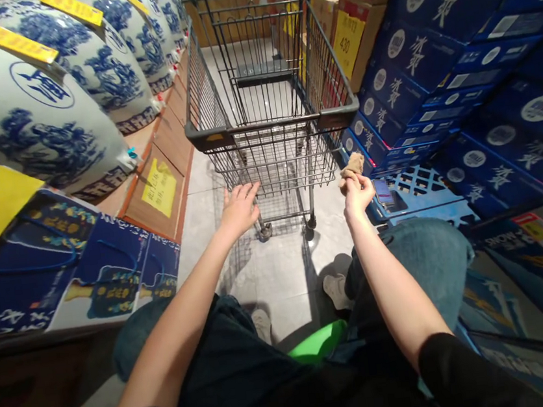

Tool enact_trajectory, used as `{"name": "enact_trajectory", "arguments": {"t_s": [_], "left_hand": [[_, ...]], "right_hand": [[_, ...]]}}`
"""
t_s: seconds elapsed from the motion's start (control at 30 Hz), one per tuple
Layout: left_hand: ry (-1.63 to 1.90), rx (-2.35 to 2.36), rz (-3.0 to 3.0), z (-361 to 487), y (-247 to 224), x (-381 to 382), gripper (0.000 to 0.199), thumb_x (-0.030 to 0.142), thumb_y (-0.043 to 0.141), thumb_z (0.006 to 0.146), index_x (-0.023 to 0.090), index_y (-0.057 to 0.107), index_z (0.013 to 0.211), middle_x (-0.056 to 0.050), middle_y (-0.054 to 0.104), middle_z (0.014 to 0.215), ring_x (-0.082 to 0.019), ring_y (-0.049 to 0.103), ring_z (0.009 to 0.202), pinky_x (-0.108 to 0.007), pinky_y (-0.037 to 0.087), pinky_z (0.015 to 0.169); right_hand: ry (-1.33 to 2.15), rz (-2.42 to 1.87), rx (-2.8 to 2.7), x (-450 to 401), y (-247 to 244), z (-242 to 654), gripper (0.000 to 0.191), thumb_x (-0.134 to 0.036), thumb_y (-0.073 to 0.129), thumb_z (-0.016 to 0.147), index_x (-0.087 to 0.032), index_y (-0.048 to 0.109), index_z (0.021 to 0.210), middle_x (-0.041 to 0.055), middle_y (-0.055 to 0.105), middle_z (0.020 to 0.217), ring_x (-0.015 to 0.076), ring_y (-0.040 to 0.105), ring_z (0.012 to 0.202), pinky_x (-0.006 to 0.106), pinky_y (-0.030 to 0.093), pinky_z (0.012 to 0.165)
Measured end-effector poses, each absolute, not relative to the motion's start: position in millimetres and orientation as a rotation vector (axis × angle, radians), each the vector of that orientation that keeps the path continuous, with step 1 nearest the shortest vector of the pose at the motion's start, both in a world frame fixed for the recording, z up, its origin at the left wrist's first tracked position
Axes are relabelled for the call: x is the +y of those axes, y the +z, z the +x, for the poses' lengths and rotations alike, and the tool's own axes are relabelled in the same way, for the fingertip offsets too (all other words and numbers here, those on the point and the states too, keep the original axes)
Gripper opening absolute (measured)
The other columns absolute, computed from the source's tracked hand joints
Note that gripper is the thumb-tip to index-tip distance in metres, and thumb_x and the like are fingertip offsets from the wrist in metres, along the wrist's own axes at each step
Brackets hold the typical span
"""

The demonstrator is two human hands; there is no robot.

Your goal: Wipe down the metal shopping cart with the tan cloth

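A dark metal shopping cart (pixel 270 125) stands right in front of me, with nothing visible in its wire basket. My left hand (pixel 240 210) is stretched out, fingers apart, by the lower front edge of the basket; whether the fingertips touch the wire I cannot tell. Crumpled in my right hand (pixel 359 195) is a tan cloth (pixel 354 165), pinched to the right of the cart's lower corner. Close beside that hand sits a blue plastic crate (pixel 424 186), with a small dark rectangular item (pixel 384 192) on it.
Blue-and-white porcelain jars (pixel 50 111) line a wooden ledge (pixel 154 184) on the left, above blue gift bags (pixel 111 261). Blue cartons (pixel 411 50) are stacked high on the right. Between my knees a green plastic edge (pixel 319 342) shows above the tiled floor (pixel 284 274).
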State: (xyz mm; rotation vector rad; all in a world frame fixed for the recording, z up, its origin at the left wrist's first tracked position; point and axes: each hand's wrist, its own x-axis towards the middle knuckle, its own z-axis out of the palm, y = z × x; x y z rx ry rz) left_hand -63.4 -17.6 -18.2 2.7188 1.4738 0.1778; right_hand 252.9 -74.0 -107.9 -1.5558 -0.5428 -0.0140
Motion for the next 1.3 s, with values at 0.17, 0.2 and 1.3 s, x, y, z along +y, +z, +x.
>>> {"name": "enact_trajectory", "arguments": {"t_s": [0.17, 0.2, 1.3], "left_hand": [[0.209, 1.468, 2.720, -65.0, -20.0, -15.6, 0.069, 0.026, 0.049, 0.100, 0.020, 0.042, 0.168, -0.015, 0.055, 0.165, -0.037, 0.047, 0.153, -0.068, 0.027, 0.134], [0.210, 1.470, 2.721, -65.5, -19.8, -15.3, 0.068, 0.026, 0.048, 0.100, 0.020, 0.043, 0.168, -0.016, 0.055, 0.165, -0.037, 0.047, 0.153, -0.068, 0.027, 0.134], [0.208, 1.454, 2.724, -67.6, -16.8, -11.8, 0.067, 0.029, 0.048, 0.101, 0.022, 0.045, 0.167, -0.012, 0.054, 0.166, -0.034, 0.048, 0.156, -0.063, 0.028, 0.135]], "right_hand": [[-0.041, -1.525, -0.721, -66.9, -103.2, 221.9, 0.012, -0.031, 0.068, 0.081, -0.020, 0.069, 0.083, 0.0053, 0.061, 0.093, 0.0210, 0.064, 0.092, 0.039, 0.060, 0.090], [-0.040, -1.525, -0.768, -69.0, -103.0, 215.4, 0.013, -0.032, 0.067, 0.082, -0.020, 0.070, 0.084, 0.0057, 0.060, 0.094, 0.0215, 0.064, 0.092, 0.039, 0.060, 0.090], [-0.223, -1.557, -1.390, -88.7, -84.5, 223.9, 0.030, -0.019, 0.050, 0.095, -0.026, 0.078, 0.103, 0.0116, 0.072, 0.118, 0.0294, 0.065, 0.111, 0.051, 0.059, 0.098]]}}
